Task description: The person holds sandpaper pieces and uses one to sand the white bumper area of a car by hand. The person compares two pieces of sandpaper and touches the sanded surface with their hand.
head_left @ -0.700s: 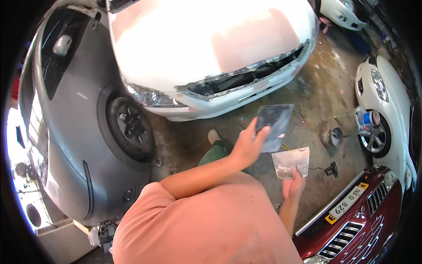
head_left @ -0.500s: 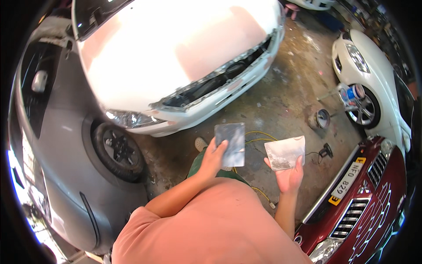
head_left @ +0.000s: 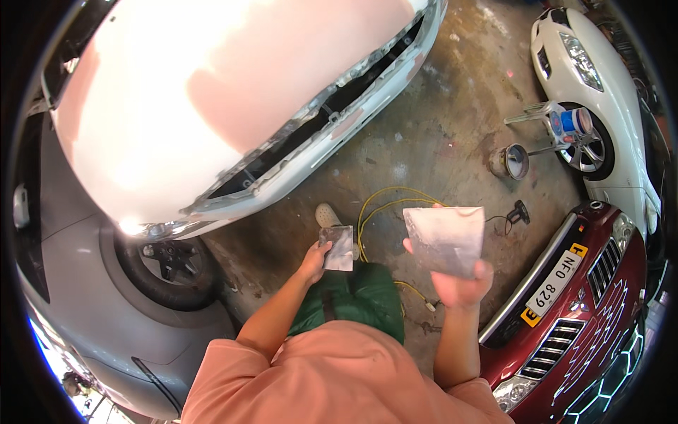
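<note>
My left hand (head_left: 311, 264) is closed on the left edge of a dark grey, shiny, rectangular flat plate (head_left: 339, 248). It is held low, in front of my green trousers (head_left: 353, 300), with my thumb on its face. On the right, my right hand (head_left: 460, 288) grips a larger, pale grey flat plate (head_left: 448, 239) from below, with my thumb on its lower right corner. That plate is tilted up and catches the light; its lower part looks darker and smeared. The two plates are well apart. What they are made of cannot be told.
A white car with a pinkish, patchy bonnet (head_left: 233, 106) stands ahead. At left is a grey car (head_left: 78, 240); at right are a dark red car (head_left: 565, 304) and a white one (head_left: 565, 56). A yellow cord (head_left: 364, 215), a can (head_left: 509, 162) and a small stand (head_left: 540, 116) are on the floor.
My left hand has moved down and left with its plate. My right hand has raised its plate, which now looks larger and more upright. The view has shifted, bringing more of my trousers in.
</note>
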`<state>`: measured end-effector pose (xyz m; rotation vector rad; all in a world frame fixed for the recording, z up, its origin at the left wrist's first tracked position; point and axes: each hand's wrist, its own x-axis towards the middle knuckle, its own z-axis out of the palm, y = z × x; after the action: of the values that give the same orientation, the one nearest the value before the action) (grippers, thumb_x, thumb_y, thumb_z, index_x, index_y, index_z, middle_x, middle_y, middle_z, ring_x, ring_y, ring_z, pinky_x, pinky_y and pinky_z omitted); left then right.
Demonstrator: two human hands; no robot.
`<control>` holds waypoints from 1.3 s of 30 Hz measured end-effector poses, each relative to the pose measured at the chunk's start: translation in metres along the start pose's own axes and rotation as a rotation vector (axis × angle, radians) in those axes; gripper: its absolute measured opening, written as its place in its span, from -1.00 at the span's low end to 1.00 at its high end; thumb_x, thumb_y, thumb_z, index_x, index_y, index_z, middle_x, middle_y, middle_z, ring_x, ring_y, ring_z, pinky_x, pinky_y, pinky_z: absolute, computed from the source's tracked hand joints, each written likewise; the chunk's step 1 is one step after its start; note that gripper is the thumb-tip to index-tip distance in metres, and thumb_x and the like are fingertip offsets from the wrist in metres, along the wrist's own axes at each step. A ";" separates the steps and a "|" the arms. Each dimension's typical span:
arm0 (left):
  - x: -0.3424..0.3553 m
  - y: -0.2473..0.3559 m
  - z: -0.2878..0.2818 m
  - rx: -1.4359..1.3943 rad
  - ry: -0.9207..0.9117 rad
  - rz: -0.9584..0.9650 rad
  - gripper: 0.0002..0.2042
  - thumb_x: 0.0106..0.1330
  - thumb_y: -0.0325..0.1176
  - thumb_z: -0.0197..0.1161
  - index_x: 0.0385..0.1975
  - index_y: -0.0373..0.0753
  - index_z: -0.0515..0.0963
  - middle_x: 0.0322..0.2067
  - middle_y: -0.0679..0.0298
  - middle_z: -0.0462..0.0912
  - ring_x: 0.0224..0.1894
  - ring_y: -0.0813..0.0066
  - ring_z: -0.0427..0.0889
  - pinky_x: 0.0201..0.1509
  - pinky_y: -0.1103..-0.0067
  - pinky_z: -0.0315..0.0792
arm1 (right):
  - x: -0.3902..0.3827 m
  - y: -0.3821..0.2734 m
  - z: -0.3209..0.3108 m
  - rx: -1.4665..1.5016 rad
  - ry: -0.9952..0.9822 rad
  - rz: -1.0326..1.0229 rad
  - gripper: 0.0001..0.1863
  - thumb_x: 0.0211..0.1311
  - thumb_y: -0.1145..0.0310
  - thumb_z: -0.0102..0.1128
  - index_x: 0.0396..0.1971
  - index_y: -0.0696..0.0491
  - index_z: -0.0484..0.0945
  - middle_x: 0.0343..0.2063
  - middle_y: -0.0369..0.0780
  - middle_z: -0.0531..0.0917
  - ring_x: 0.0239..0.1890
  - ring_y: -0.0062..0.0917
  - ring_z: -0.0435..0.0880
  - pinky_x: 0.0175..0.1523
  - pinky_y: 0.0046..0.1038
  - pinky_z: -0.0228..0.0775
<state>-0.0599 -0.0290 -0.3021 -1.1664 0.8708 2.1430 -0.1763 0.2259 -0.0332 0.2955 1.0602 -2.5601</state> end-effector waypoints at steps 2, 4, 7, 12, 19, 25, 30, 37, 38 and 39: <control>0.050 -0.018 -0.027 -0.050 0.014 -0.073 -0.67 0.54 -0.31 0.03 0.19 -0.31 0.37 0.05 0.08 0.60 0.00 0.21 0.66 0.14 0.27 0.55 | 0.043 0.022 -0.033 -0.315 -0.025 -0.067 -0.11 0.00 0.15 0.44 0.36 0.02 0.23 0.44 -0.04 0.14 0.47 -0.14 0.18 0.47 -0.04 0.11; 0.087 -0.040 -0.041 -0.112 0.024 -0.152 -0.67 0.54 -0.30 0.04 0.20 -0.28 0.37 0.07 0.09 0.60 0.02 0.21 0.66 0.15 0.25 0.54 | 0.094 0.039 -0.069 -0.939 -0.099 -0.152 -0.16 0.01 0.25 0.43 0.34 0.04 0.27 0.42 -0.04 0.16 0.46 -0.15 0.17 0.46 -0.11 0.11; 0.114 -0.072 -0.056 -0.203 0.050 -0.242 -0.66 0.51 -0.28 0.11 0.21 -0.24 0.39 0.10 0.13 0.60 0.07 0.21 0.64 0.18 0.24 0.55 | 0.161 0.077 -0.101 -1.606 -0.132 -0.246 -0.26 -0.07 0.29 0.42 0.24 0.00 0.44 0.33 -0.06 0.27 0.37 -0.09 0.24 0.43 0.04 0.05; 0.143 -0.089 -0.054 -0.318 0.045 -0.299 -0.60 0.46 -0.24 0.21 0.23 -0.17 0.40 0.11 0.22 0.61 0.12 0.26 0.63 0.24 0.21 0.51 | 0.275 0.141 -0.149 -1.917 -0.354 -0.455 -0.34 -0.11 0.24 0.43 0.14 -0.12 0.55 0.25 -0.19 0.36 0.34 -0.15 0.25 0.36 0.32 -0.04; 0.154 -0.141 -0.033 -0.507 0.029 -0.386 -0.53 0.44 -0.25 0.26 0.29 -0.15 0.33 0.15 0.26 0.57 0.17 0.30 0.59 0.28 0.23 0.47 | 0.343 0.194 -0.187 -1.917 -0.523 -0.610 -0.45 -0.03 0.21 0.38 0.08 -0.18 0.62 0.22 -0.32 0.42 0.35 -0.23 0.24 0.34 0.32 -0.03; 0.163 -0.145 -0.016 -0.544 0.012 -0.374 -0.52 0.43 -0.25 0.26 0.30 -0.15 0.34 0.16 0.24 0.57 0.19 0.30 0.57 0.30 0.24 0.46 | 0.360 0.197 -0.186 -1.932 -0.575 -0.643 -0.46 -0.05 0.21 0.39 0.06 -0.18 0.65 0.20 -0.38 0.43 0.33 -0.30 0.26 0.31 0.39 -0.04; 0.164 -0.143 -0.010 -0.542 0.058 -0.367 -0.54 0.43 -0.24 0.26 0.28 -0.14 0.36 0.16 0.27 0.57 0.17 0.34 0.58 0.29 0.29 0.44 | 0.365 0.198 -0.179 -1.971 -0.588 -0.642 -0.41 -0.02 0.21 0.39 0.13 -0.23 0.60 0.23 -0.37 0.43 0.35 -0.26 0.26 0.33 0.35 -0.02; 0.164 -0.140 -0.010 -0.526 0.075 -0.367 -0.56 0.43 -0.23 0.26 0.27 -0.11 0.39 0.16 0.29 0.57 0.15 0.36 0.59 0.29 0.33 0.43 | 0.358 0.201 -0.186 -2.016 -0.591 -0.550 -0.43 0.00 0.18 0.39 0.13 -0.23 0.59 0.24 -0.37 0.42 0.36 -0.26 0.26 0.33 0.35 -0.02; 0.164 -0.140 -0.011 -0.525 0.076 -0.368 -0.56 0.43 -0.23 0.26 0.27 -0.11 0.39 0.16 0.29 0.57 0.15 0.36 0.59 0.29 0.33 0.43 | 0.358 0.200 -0.183 -1.990 -0.578 -0.580 -0.44 -0.01 0.19 0.39 0.11 -0.23 0.61 0.23 -0.38 0.43 0.35 -0.27 0.26 0.33 0.37 -0.03; 0.165 -0.140 -0.012 -0.532 0.065 -0.362 -0.55 0.44 -0.23 0.26 0.27 -0.11 0.38 0.16 0.29 0.57 0.15 0.36 0.59 0.29 0.33 0.43 | 0.359 0.200 -0.180 -1.963 -0.563 -0.609 -0.45 -0.02 0.20 0.39 0.09 -0.23 0.62 0.21 -0.38 0.44 0.35 -0.28 0.26 0.33 0.39 -0.03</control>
<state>-0.0328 0.0771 -0.4893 -1.5179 0.0816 2.0882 -0.4151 0.1367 -0.4024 -1.2155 2.7606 -0.6298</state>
